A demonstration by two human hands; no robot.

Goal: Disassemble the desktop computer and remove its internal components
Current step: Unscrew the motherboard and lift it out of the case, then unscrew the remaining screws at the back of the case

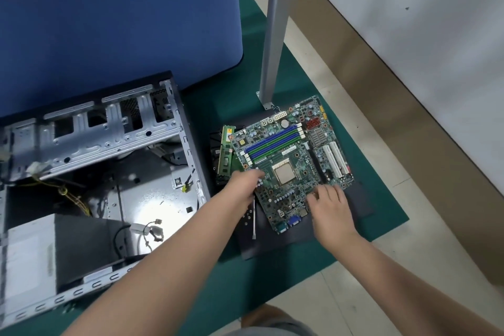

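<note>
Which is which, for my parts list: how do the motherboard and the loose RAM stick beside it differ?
The motherboard is a broad, roughly square board with blue and green slots and a central chip; the RAM stick is a narrow green strip. The left hand and right hand are both at the motherboard; the RAM stick is untouched. Both lie flat, out of the case.

The computer case (90,172) runs off the left edge; left hand (244,185) fingertips look blurred.

Green mat (362,150) on tiled floor (368,294). On mat: open computer case (90,172) left, dark panel (275,243) right, metal post (275,30) behind.
</note>
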